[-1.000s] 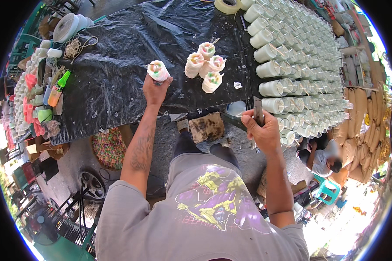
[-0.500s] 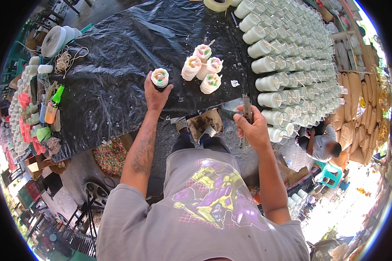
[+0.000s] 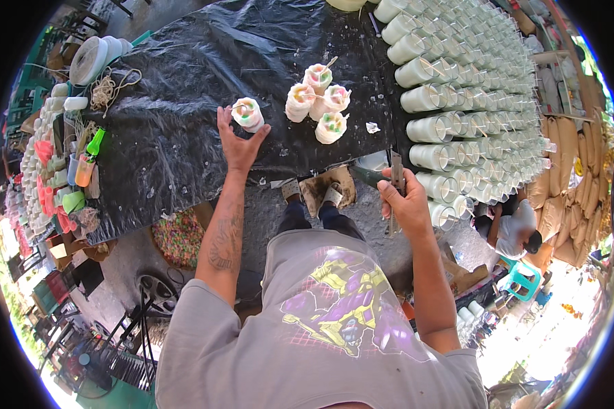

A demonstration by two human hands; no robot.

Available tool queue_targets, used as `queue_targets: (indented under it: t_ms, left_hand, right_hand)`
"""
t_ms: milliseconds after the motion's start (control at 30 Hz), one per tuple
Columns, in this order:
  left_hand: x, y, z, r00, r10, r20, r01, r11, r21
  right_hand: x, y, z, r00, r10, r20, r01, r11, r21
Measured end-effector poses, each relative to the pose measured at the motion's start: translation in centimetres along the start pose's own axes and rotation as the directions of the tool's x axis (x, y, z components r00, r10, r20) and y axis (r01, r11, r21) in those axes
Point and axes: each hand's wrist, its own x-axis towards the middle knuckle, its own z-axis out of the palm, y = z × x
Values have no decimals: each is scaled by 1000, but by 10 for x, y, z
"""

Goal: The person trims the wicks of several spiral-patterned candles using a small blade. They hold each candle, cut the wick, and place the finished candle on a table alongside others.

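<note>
Near the table's front edge stands a white candle (image 3: pixel 247 116) with pink and green bits in its top and a wick. My left hand (image 3: pixel 240 146) is beside it, fingers and thumb spread to either side; whether the thumb touches it I cannot tell. To its right, several similar candles (image 3: pixel 318 99) stand in a tight group. My right hand (image 3: pixel 409 201), past the table's front edge, is closed round a long, flat grey metal tool (image 3: pixel 396 170). A dark green piece (image 3: pixel 367 175) juts leftward beside it; whether it belongs to the tool is unclear.
Black plastic sheeting (image 3: pixel 177 136) covers the table. Rows of glass jars (image 3: pixel 430 127) with white filling and wicks fill the right side. At left are a string bundle (image 3: pixel 104 94), an orange bottle (image 3: pixel 84 170) and white cylinders. Another person (image 3: pixel 515 228) sits low at right.
My left fingers have spread from around the single candle, which now leans a little differently. My right hand keeps hold of the metal tool. The whole view has shifted slightly.
</note>
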Motion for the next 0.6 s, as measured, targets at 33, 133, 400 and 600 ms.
queue_targets:
  t_ms: [33, 133, 400, 600]
  left_hand:
    - [5, 5, -1, 998, -35, 55, 36, 999, -23]
    - [9, 12, 3, 995, -1, 97, 7, 998, -56]
    - [-59, 67, -5, 981, 80, 175, -91, 994, 57]
    - [-115, 179, 109, 892, -2, 453, 85, 983, -162]
  right_hand:
    - [1, 2, -3, 1000, -2, 5, 2, 1000, 3]
    - [1, 6, -10, 1000, 1, 17, -1, 1000, 8]
    - [-11, 10, -26, 999, 7, -54, -6, 1000, 30]
    - [-30, 17, -43, 990, 2, -141, 9, 997, 75]
